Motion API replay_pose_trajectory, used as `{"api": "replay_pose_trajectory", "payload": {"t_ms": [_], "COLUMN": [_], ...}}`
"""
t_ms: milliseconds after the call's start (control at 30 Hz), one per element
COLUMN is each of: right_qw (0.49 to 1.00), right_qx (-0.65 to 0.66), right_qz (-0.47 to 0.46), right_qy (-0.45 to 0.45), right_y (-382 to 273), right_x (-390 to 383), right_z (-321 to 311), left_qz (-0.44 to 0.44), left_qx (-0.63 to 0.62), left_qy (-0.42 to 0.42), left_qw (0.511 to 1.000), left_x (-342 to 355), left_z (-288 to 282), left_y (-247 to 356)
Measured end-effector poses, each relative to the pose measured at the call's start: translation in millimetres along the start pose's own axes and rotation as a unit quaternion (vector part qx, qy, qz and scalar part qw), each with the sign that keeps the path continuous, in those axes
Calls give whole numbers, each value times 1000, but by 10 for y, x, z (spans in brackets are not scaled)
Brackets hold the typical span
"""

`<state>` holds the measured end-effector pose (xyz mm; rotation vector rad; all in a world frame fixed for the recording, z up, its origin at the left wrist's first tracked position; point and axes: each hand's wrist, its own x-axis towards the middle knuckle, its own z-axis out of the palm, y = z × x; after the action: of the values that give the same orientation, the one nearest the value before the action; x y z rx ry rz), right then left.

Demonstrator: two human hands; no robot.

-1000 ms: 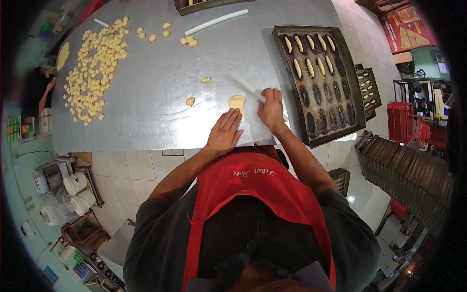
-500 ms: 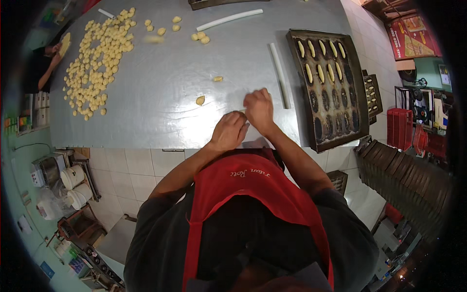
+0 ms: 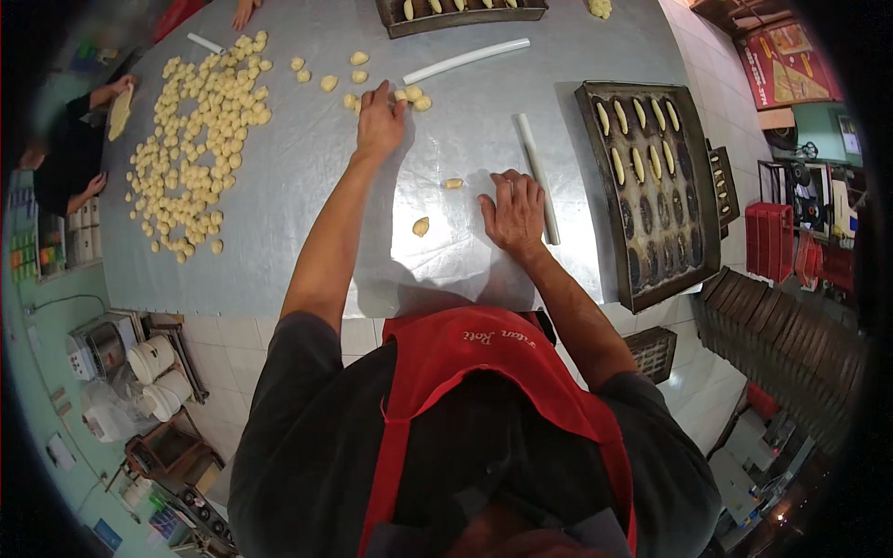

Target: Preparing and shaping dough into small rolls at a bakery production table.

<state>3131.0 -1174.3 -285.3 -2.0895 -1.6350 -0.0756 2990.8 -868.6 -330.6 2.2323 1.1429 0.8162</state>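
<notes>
My left hand (image 3: 379,126) reaches forward over the steel table, fingers stretched out and apart. Its fingertips come close to a small group of pale yellow dough balls (image 3: 421,102). Nearer to me my right hand (image 3: 516,212) lies palm down with its fingers spread; whatever may be under the palm is hidden. Just right of it a white rod (image 3: 530,149) lies on the table. Between my hands are two small dough pieces, a short rolled one (image 3: 453,183) and a pointed one (image 3: 421,227).
A dark baking tray (image 3: 651,195) at right holds several finger-shaped dough strips; another tray (image 3: 465,20) stands at the far edge. Many dough balls (image 3: 200,139) cover the left side. A second white rod (image 3: 465,60) lies farther off. A co-worker's hand (image 3: 121,86) holds flat dough.
My left hand has left its place beside my right and stretched forward to the dough balls. My right hand has flattened onto the table. The view has shifted, showing more of the far tray.
</notes>
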Motion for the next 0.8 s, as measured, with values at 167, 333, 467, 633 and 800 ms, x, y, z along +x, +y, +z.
{"api": "replay_pose_trajectory", "payload": {"t_ms": [167, 333, 467, 633, 800], "right_qw": [978, 981, 983, 911, 842], "right_qx": [160, 153, 169, 254, 107], "right_qz": [12, 55, 53, 240, 250], "right_qy": [-131, -109, -55, 221, 467], "right_y": [-7, 341, 782, 2085, 3364], "right_x": [-664, -1058, -823, -118, 249], "right_z": [-261, -599, -813, -1690, -2163], "left_qz": [-85, 74, -152, -225, -272], "left_qx": [6, 89, -85, -190, -242], "left_qy": [-23, 116, 108, 60, 50], "left_qw": [996, 986, 979, 954, 930], "left_x": [-109, -950, -1597, -2295, -2547], "left_z": [-169, -760, -1062, -1370, -1096], "left_y": [7, -332, -191, 1, 670]}}
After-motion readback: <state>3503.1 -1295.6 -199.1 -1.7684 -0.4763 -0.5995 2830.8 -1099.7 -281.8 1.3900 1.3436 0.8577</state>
